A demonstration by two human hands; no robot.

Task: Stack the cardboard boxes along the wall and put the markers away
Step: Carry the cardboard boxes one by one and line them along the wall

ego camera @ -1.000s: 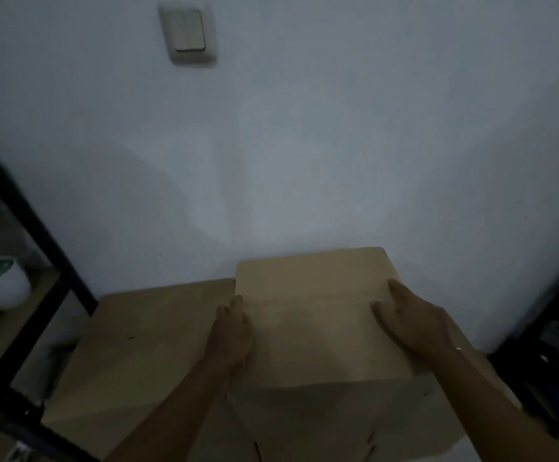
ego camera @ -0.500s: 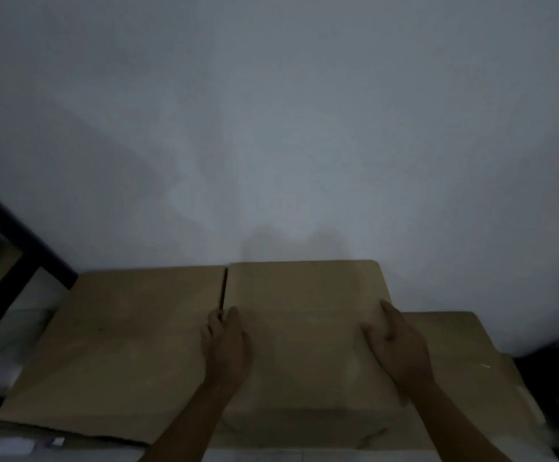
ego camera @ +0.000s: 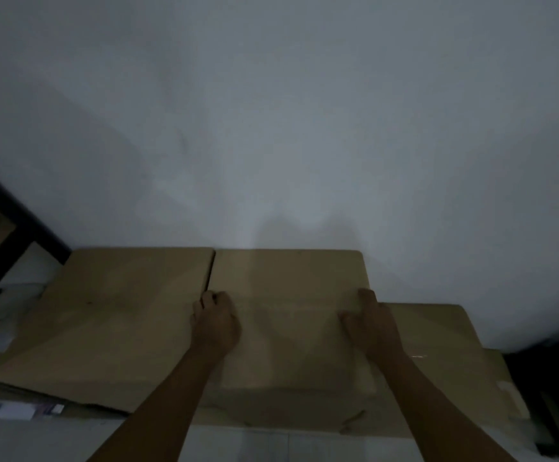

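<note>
A brown cardboard box [ego camera: 288, 295] stands against the white wall in the middle of the view. My left hand [ego camera: 216, 320] grips its left edge, fingers curled into the gap beside it. My right hand [ego camera: 373, 323] holds its right edge, thumb on top. A second cardboard box [ego camera: 104, 311] sits touching it on the left, top at about the same height. A lower cardboard box [ego camera: 438, 341] lies to the right, partly under my right arm. No markers are visible.
A dark shelf frame [ego camera: 14, 221] stands at the left by the wall. Papers or a printed packet [ego camera: 14, 410] lie on the floor at lower left. Dark objects [ego camera: 558, 388] crowd the right edge. Pale floor tiles [ego camera: 271, 445] show at the bottom.
The middle box has gone down and back against the wall, level with the left box. My view has tilted down, so the light switch and plant pot have left the frame.
</note>
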